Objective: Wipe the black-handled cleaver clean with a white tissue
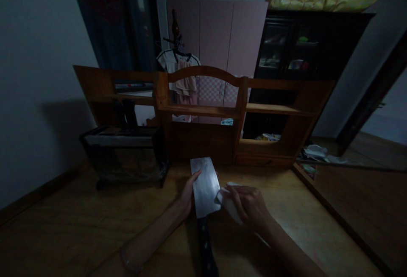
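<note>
A cleaver point(206, 190) with a broad grey blade and a black riveted handle is in front of me, the handle toward me. My left hand point(188, 194) grips the blade at its left edge, the thumb on the upper face and the other fingers hidden beneath. My right hand point(249, 205) is closed on a white cloth point(231, 205), which may be paper. A fold of it touches the blade's right edge. Neither hand is on the handle.
A wooden desk point(133, 230) lies under my hands, with a wooden shelf unit point(203, 109) along its back. A dark knife block point(127, 154) with black handles stands at the left. Behind are a pink wardrobe point(216, 39) and a dark cabinet point(305, 48).
</note>
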Demonstrator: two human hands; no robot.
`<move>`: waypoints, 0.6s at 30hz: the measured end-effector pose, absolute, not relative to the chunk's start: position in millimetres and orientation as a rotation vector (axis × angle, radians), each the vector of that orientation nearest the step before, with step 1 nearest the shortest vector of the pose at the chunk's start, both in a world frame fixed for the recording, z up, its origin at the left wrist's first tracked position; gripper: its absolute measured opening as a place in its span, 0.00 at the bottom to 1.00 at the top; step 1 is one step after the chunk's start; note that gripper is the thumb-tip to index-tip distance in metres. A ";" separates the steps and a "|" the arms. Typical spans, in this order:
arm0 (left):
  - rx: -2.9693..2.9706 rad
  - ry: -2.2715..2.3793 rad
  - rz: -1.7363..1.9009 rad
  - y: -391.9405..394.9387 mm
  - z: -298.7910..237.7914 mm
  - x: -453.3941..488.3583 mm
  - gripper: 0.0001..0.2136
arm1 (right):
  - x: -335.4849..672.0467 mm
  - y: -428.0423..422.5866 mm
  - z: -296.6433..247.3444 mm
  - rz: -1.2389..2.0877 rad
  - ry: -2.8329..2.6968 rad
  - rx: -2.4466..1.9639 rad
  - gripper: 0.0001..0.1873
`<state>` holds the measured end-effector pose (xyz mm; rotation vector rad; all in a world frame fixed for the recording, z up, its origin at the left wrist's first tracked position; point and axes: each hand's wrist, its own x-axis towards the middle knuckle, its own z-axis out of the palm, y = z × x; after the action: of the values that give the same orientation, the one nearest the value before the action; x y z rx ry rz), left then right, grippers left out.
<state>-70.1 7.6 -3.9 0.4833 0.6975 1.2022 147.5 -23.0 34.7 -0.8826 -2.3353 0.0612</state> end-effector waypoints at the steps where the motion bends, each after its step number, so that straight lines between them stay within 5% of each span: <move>1: 0.480 0.722 1.214 8.5 -4.8 -70.2 0.23 | 148.3 -23.1 35.2 0.063 -2.294 -0.853 0.22; 11: 0.478 0.927 1.404 12.0 -8.4 -68.8 0.12 | 131.7 -33.5 35.9 0.259 -2.341 -0.718 0.27; 18: 0.395 0.833 1.231 12.4 -8.3 -69.9 0.18 | 121.8 -37.8 34.1 0.496 -2.638 -0.740 0.28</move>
<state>-69.9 12.4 -8.3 0.3948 0.8328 1.2310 121.8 -37.8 34.1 -0.7403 -2.6377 0.4955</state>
